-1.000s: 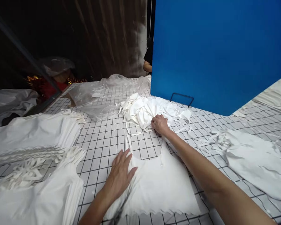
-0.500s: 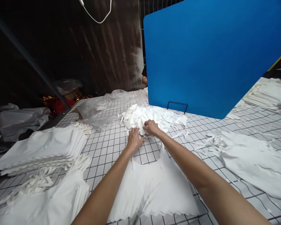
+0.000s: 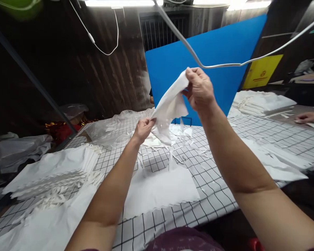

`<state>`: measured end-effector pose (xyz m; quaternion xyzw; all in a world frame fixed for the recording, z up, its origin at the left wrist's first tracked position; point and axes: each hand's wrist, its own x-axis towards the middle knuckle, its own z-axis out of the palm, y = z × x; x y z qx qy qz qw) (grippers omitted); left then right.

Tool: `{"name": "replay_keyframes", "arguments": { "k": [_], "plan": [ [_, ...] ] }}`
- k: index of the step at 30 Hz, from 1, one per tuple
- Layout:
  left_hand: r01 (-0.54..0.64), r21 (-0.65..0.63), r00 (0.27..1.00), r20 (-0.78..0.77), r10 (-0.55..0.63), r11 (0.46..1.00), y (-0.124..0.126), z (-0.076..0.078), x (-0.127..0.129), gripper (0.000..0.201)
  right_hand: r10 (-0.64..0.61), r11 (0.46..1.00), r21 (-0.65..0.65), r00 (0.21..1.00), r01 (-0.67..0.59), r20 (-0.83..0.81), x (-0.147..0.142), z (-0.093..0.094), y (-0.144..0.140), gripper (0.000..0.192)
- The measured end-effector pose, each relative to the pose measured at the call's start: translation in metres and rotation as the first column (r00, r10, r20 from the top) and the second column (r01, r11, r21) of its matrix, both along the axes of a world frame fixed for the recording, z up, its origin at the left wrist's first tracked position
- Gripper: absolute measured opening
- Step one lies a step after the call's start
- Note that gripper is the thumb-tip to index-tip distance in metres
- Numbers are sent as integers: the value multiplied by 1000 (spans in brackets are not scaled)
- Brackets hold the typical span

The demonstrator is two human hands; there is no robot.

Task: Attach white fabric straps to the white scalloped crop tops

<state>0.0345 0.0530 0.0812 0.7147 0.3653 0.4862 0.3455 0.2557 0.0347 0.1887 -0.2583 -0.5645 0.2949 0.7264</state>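
A white fabric piece is stretched in the air between my two hands above the table. My right hand pinches its upper end, raised in front of the blue board. Lower and to the left, my left hand grips the other end near the tabletop. The piece slants, with a loose part hanging below. Behind and under it lies a small heap of white fabric, partly hidden. Nearer me, a white cut panel with thin straps lies flat on the grid-patterned tablecloth.
Stacks of white fabric pieces lie on the left, others at the far right. A blue board stands behind the table. A white cable hangs across the view. Another person's hand rests at the right edge.
Both hands have come up from the heap with a white fabric piece. My right hand rose highest and moved right. The view has tilted up, and the heap looks smaller.
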Motion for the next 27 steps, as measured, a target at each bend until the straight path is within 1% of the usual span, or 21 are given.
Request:
{"name": "replay_keyframes", "arguments": {
  "k": [1, 2, 3, 4, 6, 7, 8, 9, 11, 13, 14, 16, 18, 19, 21, 23, 24, 25, 26, 27],
  "plan": [
    [92, -32, 993, 72, -89, 995, -14, 8, -3, 47, -47, 999, -14, 999, 47, -22, 10, 2, -15, 57],
    [158, -67, 982, 118, -149, 985, -28, 16, -9, 48, -83, 996, -44, 996, 82, -36, 19, 2, -29, 60],
    [192, -105, 976, 127, -178, 976, -43, 22, -16, 47, -109, 991, -81, 993, 106, -38, 26, -2, -44, 58],
    [208, -147, 975, 112, -193, 967, -57, 27, -25, 46, -123, 985, -122, 992, 120, -22, 32, -9, -57, 52],
    [216, -226, 976, 58, -209, 950, -84, 30, -47, 41, -119, 972, -200, 992, 125, 42, 38, -34, -80, 26],
    [215, -264, 976, 27, -216, 940, -96, 28, -58, 39, -106, 964, -235, 991, 122, 81, 39, -51, -89, 21],
    [211, -310, 975, -3, -223, 927, -106, 23, -68, 38, -87, 953, -278, 989, 119, 123, 39, -70, -96, 25],
    [205, -364, 972, -33, -232, 909, -114, 15, -78, 37, -61, 938, -329, 985, 112, 162, 38, -92, -101, 28],
    [178, -476, 963, -94, -251, 861, -124, -9, -94, 38, 11, 889, -448, 976, 90, 218, 30, -142, -107, 33],
    [142, -569, 942, -173, -287, 810, -130, -43, -106, 38, 78, 825, -557, 957, 95, 279, 18, -193, -111, 36],
    [122, -591, 928, -218, -304, 797, -132, -61, -111, 36, 107, 798, -594, 944, 106, 312, 11, -218, -113, 36],
    [86, -591, 899, -301, -318, 802, -136, -94, -120, 33, 150, 765, -630, 916, 132, 373, -1, -260, -119, 37],
    [68, -577, 882, -346, -319, 814, -140, -118, -128, 31, 181, 757, -640, 897, 134, 402, -8, -289, -126, 36],
    [70, -579, 878, -351, -326, 812, -141, -127, -132, 32, 193, 754, -644, 894, 128, 404, -9, -298, -129, 36],
    [96, -593, 871, -338, -356, 799, -140, -137, -137, 39, 207, 759, -639, 882, 129, 423, -8, -307, -135, 38],
    [122, -596, 877, -310, -368, 794, -137, -141, -140, 43, 207, 787, -597, 844, 158, 495, -4, -307, -140, 43],
    [108, -585, 889, -306, -341, 804, -135, -142, -140, 41, 188, 810, -555, 812, 190, 553, -2, -305, -142, 45],
    [56, -558, 906, -320, -278, 828, -133, -142, -140, 37, 149, 834, -499, 774, 236, 616, 0, -303, -144, 45],
    [-41, -514, 916, -362, -174, 857, -133, -141, -140, 33, 98, 853, -435, 731, 287, 675, 2, -301, -147, 45],
    [-179, -439, 899, -436, -35, 880, -133, -140, -139, 28, 45, 865, -375, 692, 333, 720, 4, -299, -150, 44]
  ]
}}
